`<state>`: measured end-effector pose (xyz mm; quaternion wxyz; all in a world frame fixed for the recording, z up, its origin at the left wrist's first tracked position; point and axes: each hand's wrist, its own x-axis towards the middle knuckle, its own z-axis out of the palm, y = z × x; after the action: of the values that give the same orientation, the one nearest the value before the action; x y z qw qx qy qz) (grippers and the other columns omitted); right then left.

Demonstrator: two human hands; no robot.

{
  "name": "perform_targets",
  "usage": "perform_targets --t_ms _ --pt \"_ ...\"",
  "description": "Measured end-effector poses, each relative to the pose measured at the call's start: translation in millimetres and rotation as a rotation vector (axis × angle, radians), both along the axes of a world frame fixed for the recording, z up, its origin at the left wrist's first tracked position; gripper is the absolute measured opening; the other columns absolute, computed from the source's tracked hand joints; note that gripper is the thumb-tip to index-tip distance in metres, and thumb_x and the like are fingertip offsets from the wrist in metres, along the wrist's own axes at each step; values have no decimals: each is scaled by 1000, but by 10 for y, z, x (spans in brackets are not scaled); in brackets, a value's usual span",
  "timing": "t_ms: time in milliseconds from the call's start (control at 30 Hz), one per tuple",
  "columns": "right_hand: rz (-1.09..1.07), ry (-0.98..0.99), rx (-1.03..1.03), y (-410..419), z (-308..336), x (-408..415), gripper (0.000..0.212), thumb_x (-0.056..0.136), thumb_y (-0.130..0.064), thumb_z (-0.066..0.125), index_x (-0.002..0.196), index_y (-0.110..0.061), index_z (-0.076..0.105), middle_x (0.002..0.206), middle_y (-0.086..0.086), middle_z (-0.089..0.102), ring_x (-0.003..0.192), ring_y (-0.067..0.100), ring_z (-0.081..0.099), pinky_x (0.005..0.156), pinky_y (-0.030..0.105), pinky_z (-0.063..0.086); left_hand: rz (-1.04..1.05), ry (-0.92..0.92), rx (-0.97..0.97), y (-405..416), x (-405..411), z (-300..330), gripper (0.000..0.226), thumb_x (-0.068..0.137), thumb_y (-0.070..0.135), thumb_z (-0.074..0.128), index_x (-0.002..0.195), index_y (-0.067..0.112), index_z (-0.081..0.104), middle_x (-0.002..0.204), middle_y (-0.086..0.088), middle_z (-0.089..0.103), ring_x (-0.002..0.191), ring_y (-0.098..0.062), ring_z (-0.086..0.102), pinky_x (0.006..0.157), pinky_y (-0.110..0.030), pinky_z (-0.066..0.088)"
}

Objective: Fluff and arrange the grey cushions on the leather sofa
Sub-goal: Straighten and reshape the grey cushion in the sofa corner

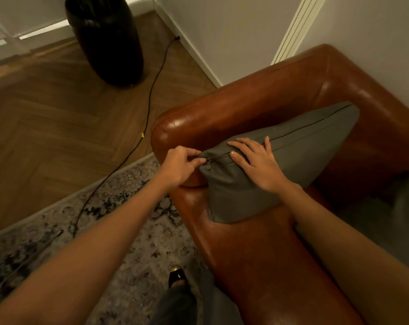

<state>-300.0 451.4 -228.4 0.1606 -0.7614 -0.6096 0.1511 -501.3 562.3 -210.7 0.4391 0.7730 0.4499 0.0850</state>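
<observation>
A grey cushion (292, 160) leans in the corner of the brown leather sofa (245, 106), against its left armrest, zipper edge up. My left hand (180, 165) pinches the cushion's near top corner, just above the zipper pull (208, 164). My right hand (255, 163) lies flat on the cushion's top edge, fingers straight across the zipper seam. A second grey cushion (403, 202) shows blurred at the right edge of the seat.
A tall black vase (105, 41) stands on the wooden floor at the back left. A black cable (149, 102) runs from the wall across the floor onto the patterned rug (133, 231). My shoe (177, 276) is on the rug beside the sofa front.
</observation>
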Motion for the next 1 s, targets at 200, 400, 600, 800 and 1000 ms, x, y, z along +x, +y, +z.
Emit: perform_targets --t_ms 200,400,600,800,1000 --pt "-30 -38 -11 15 21 -83 45 103 -46 34 144 -30 44 148 -3 42 143 15 28 114 42 -19 12 -175 -554 102 -64 100 33 97 6 53 130 5 56 98 -6 68 90 -12 65 83 -28 56" --pt "-58 -69 -40 29 21 -140 46 102 -47 33 144 -31 43 151 -4 39 145 14 24 116 46 -16 175 -67 -76 -325 -91 -57 44 86 49 65 95 12 43 82 0 47 71 -17 49 61 -36 44" --pt "-84 -126 -81 9 36 -216 47 103 -48 27 146 -33 37 154 -7 34 149 15 13 114 49 -18 0 109 309 -463 23 -42 26 100 33 48 92 8 53 89 -4 53 86 -29 57 69 -36 43" --pt "-182 -182 -91 -39 -8 -232 55 99 -58 17 150 -39 29 162 -1 19 151 22 -5 113 50 -20 49 30 83 -330 53 201 27 101 26 45 78 13 50 76 -3 53 72 -24 56 63 -34 38" --pt "-230 2 139 -53 42 -39 59 99 -56 15 148 -31 36 160 2 26 151 23 0 117 48 -12 85 -148 -86 -244 19 484 29 99 24 47 74 11 49 64 -1 48 57 -15 45 59 -34 37"
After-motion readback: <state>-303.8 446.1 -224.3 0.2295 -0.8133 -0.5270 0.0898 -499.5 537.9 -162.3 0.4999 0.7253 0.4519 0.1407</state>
